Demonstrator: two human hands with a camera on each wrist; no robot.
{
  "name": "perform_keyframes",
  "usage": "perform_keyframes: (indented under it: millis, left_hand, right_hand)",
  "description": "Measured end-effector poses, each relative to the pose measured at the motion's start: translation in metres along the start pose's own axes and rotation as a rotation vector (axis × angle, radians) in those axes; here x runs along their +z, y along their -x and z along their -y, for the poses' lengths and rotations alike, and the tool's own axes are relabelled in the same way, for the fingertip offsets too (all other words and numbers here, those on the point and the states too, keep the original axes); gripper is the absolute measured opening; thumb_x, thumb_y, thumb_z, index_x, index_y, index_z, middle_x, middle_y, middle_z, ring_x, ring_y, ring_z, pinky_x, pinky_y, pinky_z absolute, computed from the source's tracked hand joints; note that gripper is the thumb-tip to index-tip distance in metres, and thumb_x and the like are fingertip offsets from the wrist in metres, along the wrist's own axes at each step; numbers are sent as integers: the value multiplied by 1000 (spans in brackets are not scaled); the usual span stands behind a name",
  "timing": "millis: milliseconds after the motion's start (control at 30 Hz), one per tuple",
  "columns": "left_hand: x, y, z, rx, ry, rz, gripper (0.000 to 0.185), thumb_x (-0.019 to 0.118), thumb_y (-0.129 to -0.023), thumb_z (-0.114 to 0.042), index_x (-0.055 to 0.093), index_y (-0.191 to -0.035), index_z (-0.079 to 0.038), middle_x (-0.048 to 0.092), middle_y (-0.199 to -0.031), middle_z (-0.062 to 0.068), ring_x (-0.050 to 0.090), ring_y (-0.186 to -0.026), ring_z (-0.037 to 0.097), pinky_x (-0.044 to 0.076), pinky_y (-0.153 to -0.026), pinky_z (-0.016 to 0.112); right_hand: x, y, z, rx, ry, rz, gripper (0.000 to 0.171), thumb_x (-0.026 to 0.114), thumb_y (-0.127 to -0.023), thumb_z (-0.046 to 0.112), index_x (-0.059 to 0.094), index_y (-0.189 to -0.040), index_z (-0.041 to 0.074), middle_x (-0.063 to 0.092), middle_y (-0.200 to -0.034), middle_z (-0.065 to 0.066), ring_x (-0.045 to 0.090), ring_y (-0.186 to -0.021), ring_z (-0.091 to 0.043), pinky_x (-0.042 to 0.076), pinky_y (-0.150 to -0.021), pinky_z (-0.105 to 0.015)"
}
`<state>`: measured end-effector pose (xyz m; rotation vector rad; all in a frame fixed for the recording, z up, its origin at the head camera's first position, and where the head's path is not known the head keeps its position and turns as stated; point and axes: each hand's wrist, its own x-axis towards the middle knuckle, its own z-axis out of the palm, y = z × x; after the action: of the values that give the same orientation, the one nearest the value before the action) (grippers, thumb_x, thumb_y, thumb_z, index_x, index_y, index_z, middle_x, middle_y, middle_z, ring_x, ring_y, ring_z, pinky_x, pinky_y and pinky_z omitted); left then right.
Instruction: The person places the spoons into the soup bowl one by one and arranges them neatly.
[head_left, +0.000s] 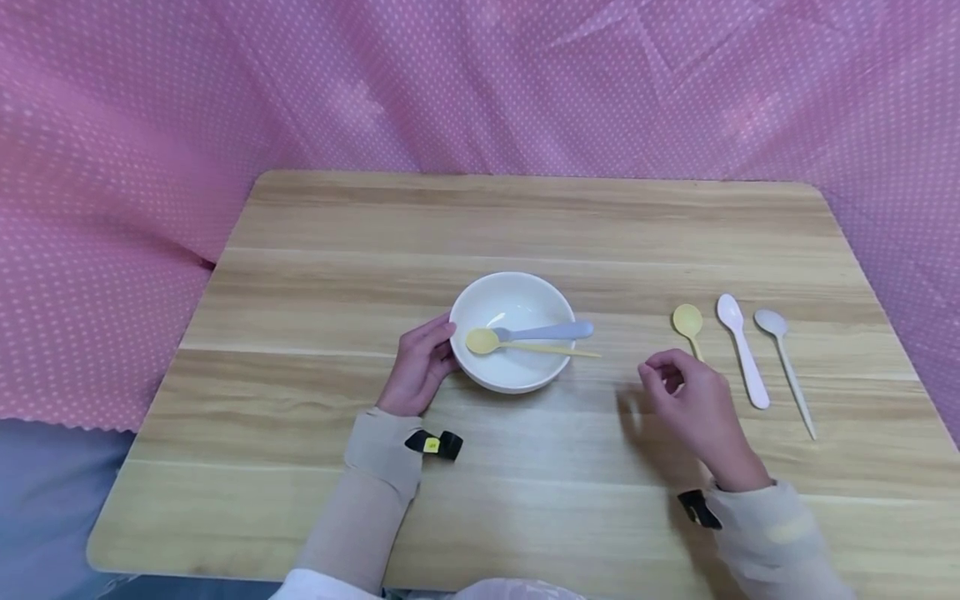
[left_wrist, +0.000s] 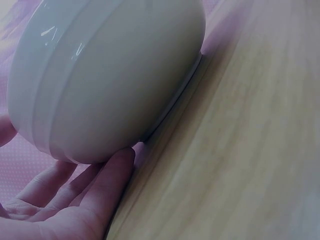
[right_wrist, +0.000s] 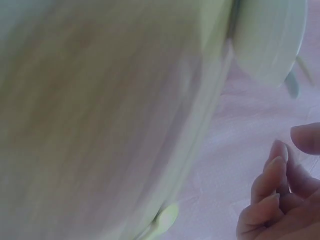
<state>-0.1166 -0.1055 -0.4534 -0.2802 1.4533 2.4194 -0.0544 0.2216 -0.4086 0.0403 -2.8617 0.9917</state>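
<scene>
A white bowl stands on the wooden table, and my left hand grips its left side, thumb at the rim and fingers against the outer wall. In the left wrist view those fingers touch the bowl low down, close to the tabletop. Inside the bowl lie a yellow spoon and a pale blue spoon, their handles sticking out over the right rim. My right hand hovers to the right of the bowl, loosely curled, holding nothing. Its thumb and fingertips are apart in the right wrist view.
Right of the bowl lie a second yellow spoon, its handle partly hidden by my right hand, a pinkish-white spoon and a greyish spoon with a thin handle. A pink dotted cloth hangs behind the table.
</scene>
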Motion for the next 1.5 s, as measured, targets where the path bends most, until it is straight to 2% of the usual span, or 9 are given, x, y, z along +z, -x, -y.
perform_keyframes:
  millis: [167,600,800,1033,1267,1500]
  left_hand:
    - [0,-1,0,-8,5,-11,43,56,-92,-15,51,-134,-4,53,-133,16,58,-104,20,53,-80,29]
    - [0,-1,0,7,20,-9,44,58,-91,-15,51,-133,-2,58,-126,16,61,-96,18,54,-76,28]
    - [-1,-1,-2,13,10,6,45,58,-92,-16,50,-134,-3,54,-131,18,60,-99,18,54,-78,28]
    - [-3,-2,-2,11,23,11,45,56,-92,-15,49,-135,-2,52,-134,19,60,-101,19,54,-78,28]
    - [-2,-2,0,3,27,3,47,58,-91,-15,49,-134,-1,53,-132,18,60,-98,17,54,-77,27]
    - [-2,-2,1,5,34,8,45,57,-91,-14,49,-134,-1,55,-130,18,60,-98,18,54,-77,27]
  right_hand:
    - [-11,3,-11,52,42,28,17,59,-91,17,66,-95,2,66,-82,-10,57,-74,-19,45,-63,-22]
    - [-26,3,-43,100,140,3,21,57,-91,21,65,-97,2,67,-82,-11,56,-72,-20,40,-63,-28]
    - [-34,3,-57,136,155,21,24,57,-91,22,65,-97,1,68,-82,-12,56,-69,-18,38,-60,-29]
    - [-43,6,-67,192,172,36,28,55,-91,25,64,-99,0,67,-86,-15,57,-73,-23,37,-61,-32]
    - [-50,6,-79,238,195,55,31,53,-93,26,62,-104,-2,66,-91,-19,58,-76,-26,38,-62,-33]
    - [-55,5,-90,252,216,48,30,54,-91,25,62,-101,-3,66,-89,-19,56,-72,-25,37,-60,-32]
